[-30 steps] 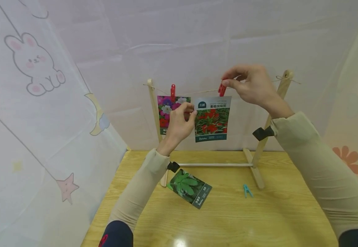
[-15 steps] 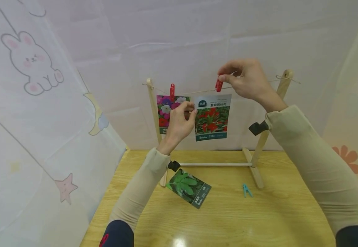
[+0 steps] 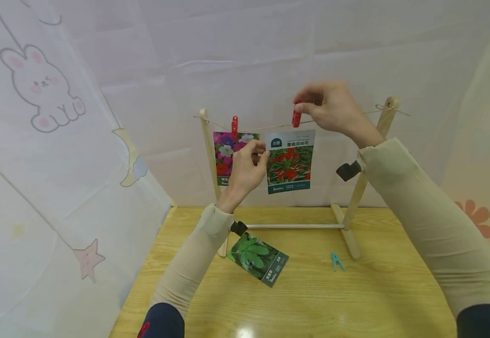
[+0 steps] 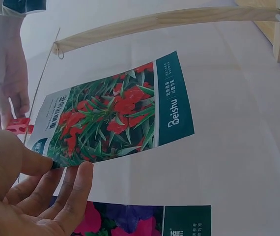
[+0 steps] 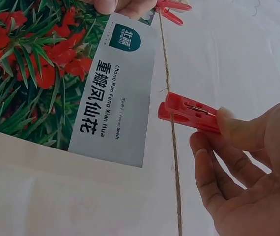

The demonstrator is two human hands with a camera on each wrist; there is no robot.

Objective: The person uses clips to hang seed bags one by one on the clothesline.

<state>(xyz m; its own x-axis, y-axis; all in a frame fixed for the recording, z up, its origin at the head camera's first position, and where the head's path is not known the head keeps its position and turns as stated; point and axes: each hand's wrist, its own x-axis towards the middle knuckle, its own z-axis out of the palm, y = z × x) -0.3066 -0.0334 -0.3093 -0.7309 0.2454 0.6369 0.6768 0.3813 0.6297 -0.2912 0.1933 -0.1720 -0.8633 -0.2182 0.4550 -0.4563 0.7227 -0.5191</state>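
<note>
My left hand [image 3: 249, 164] pinches the left edge of a seed packet [image 3: 290, 164] with red flowers, holding it upright just below the twine [image 5: 176, 172]. Between the thumb and fingers of my right hand [image 3: 333, 108] is a red clothespin [image 5: 191, 113]. Its jaws are at the twine, and in the right wrist view it stands beside the packet's pale top edge without overlapping it. To the left, a second red clothespin [image 3: 234, 126] holds a packet with purple, pink and white flowers [image 3: 224, 152] on the line, partly hidden behind my left hand.
A wooden stand [image 3: 356, 199] with two posts carries the twine, and a pale rod [image 3: 295, 226] joins its feet. On the table [image 3: 312, 300] lie a green-leaf seed packet [image 3: 256, 258] and a blue clothespin [image 3: 337, 262]. A printed cloth [image 3: 270, 61] hangs behind.
My right hand has shifted left along the twine with the red clothespin, which now stands more upright above the packet's top edge. My left hand and its packet stay nearly still.
</note>
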